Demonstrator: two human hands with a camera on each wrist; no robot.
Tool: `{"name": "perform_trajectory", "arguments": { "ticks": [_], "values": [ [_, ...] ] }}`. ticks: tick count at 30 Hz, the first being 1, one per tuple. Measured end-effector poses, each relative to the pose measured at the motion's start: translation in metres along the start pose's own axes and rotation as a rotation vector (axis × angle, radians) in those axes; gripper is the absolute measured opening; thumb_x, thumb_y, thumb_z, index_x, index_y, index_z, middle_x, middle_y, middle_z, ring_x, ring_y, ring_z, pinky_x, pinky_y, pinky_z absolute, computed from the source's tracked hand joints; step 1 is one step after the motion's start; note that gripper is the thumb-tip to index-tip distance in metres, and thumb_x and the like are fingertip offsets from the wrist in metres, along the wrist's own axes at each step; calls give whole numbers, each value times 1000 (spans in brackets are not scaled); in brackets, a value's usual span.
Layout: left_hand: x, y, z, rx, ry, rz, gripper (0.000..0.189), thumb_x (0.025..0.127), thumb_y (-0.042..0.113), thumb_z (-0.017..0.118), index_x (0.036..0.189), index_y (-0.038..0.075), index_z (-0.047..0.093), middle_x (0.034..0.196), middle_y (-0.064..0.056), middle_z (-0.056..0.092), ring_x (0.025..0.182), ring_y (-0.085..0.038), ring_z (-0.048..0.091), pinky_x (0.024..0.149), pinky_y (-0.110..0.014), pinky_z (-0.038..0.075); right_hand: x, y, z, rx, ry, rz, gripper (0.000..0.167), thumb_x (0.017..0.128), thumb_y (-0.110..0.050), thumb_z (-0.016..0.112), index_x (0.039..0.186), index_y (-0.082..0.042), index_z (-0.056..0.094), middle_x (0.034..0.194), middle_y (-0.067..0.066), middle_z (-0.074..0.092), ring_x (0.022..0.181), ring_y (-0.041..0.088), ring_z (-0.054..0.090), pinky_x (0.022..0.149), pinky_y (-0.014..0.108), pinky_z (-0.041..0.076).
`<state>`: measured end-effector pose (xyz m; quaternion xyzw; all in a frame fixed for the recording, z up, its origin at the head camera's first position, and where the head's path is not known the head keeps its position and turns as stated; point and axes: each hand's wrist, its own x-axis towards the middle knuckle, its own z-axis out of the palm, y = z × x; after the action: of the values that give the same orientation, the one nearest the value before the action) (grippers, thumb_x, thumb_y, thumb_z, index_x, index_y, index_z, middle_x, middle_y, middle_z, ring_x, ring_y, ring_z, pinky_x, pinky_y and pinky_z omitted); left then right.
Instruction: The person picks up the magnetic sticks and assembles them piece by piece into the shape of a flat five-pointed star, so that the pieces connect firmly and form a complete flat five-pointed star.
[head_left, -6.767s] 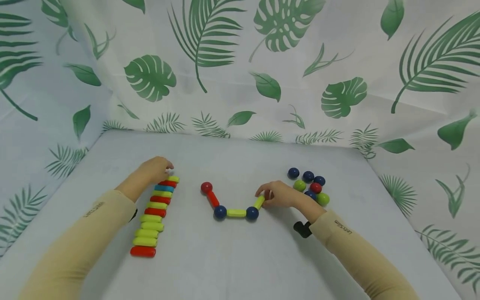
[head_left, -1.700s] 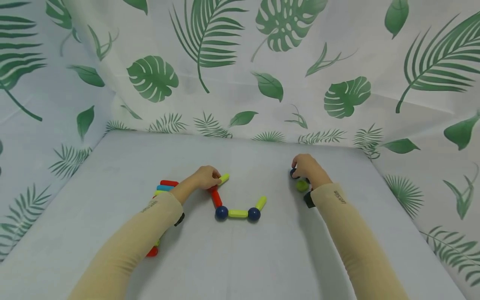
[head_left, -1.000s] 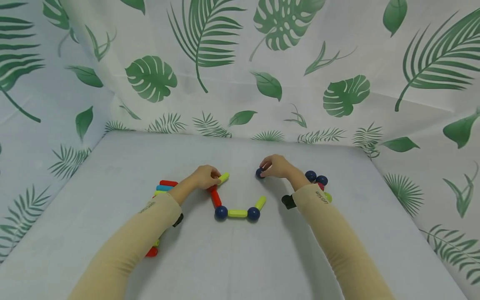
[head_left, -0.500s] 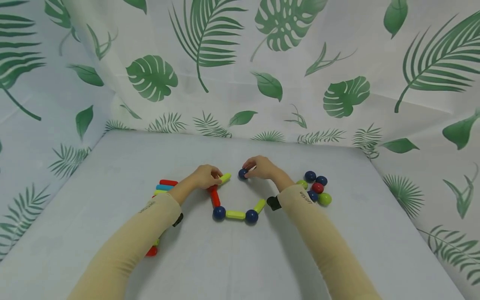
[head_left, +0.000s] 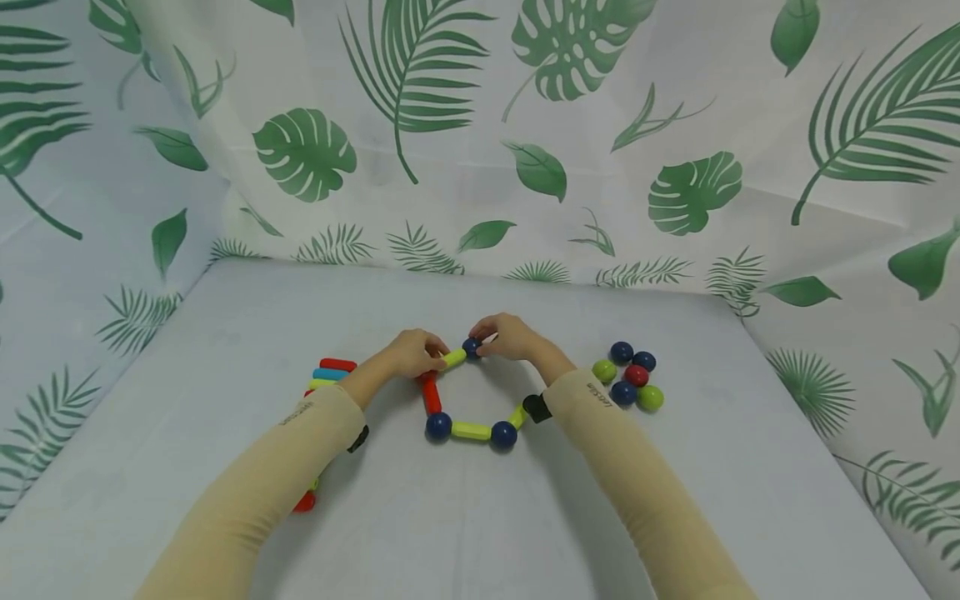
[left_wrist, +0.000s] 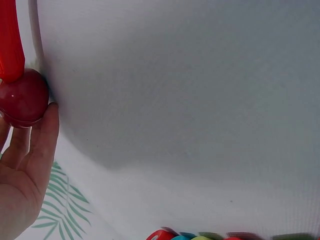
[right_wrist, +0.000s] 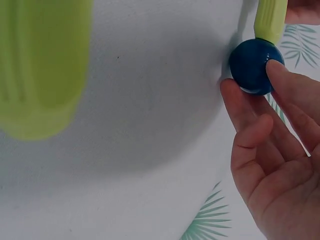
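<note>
Clamped between thumb and fingertips of the right grip (head_left: 512, 337): a glossy dark-blue ball (right_wrist: 256, 67), out at the very tips, clear of the palm. Butted against that ball, one end of a bright yellow-green ridged rod (head_left: 454, 357); toward its other end, the left grip (head_left: 412, 354), thumb and finger clamped on the rod. Against the other fingers of that hand, a glossy dark-red ball (left_wrist: 22, 97), mostly hidden from the head view. Joined to it, a bright red rod (head_left: 431, 393), leading down to a second dark-blue ball (head_left: 438, 427), a lower yellow-green rod (head_left: 471, 431), a third dark-blue ball (head_left: 503, 435) and a slanting yellow-green rod (head_left: 517, 417), partly behind the black wrist device (head_left: 536, 407).

Underneath, a smooth whitish tabletop (head_left: 450, 533). To the right, well apart from the chain, six loose glossy balls (head_left: 637, 375): three dark blue, two lime green, one red. To the left, a row of red, blue and yellow-green rods (head_left: 332, 375), partly hidden by a beige lettered sleeve (head_left: 262, 475). Behind and along both sides, white cloth (head_left: 465, 183) printed with green leaves.
</note>
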<state>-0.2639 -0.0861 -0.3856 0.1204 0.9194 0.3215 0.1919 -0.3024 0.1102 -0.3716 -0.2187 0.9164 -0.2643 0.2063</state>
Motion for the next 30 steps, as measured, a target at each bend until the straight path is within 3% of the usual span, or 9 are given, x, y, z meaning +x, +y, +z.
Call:
{"name": "perform_trajectory", "arguments": {
  "ticks": [9, 16, 22, 30],
  "values": [
    [-1, 3, -1, 9, -3, -15, 30, 88, 18, 61, 116, 5, 61, 97, -7, 59, 75, -16, 52, 63, -21, 42, -12, 8, -4, -76, -4, -23, 39, 87, -15, 61, 123, -2, 54, 118, 16, 58, 106, 29, 55, 89, 39, 44],
    [-3, 2, -4, 35, -7, 5, 33, 88, 18, 59, 118, 3, 57, 104, -12, 60, 83, -18, 56, 70, -24, 46, -36, 19, -10, -81, -22, -65, 37, 87, -18, 62, 119, -1, 57, 109, 13, 62, 96, 26, 58, 82, 35, 47],
    [-8, 0, -9, -1, -52, 12, 35, 86, 16, 60, 115, 0, 49, 103, -13, 58, 85, -21, 56, 74, -28, 46, -64, 24, 0, -76, -60, -151, 32, 86, -24, 63, 112, -5, 62, 98, 3, 64, 86, 17, 59, 75, 29, 48],
    [-13, -6, -11, 58, -103, 49, 28, 85, 16, 60, 109, 2, 56, 102, -10, 60, 87, -19, 56, 76, -29, 46, -97, 13, 11, -73, -98, -276, 22, 84, -30, 66, 95, -11, 67, 76, -7, 59, 70, 10, 54, 63, 24, 46]
  ]
}}
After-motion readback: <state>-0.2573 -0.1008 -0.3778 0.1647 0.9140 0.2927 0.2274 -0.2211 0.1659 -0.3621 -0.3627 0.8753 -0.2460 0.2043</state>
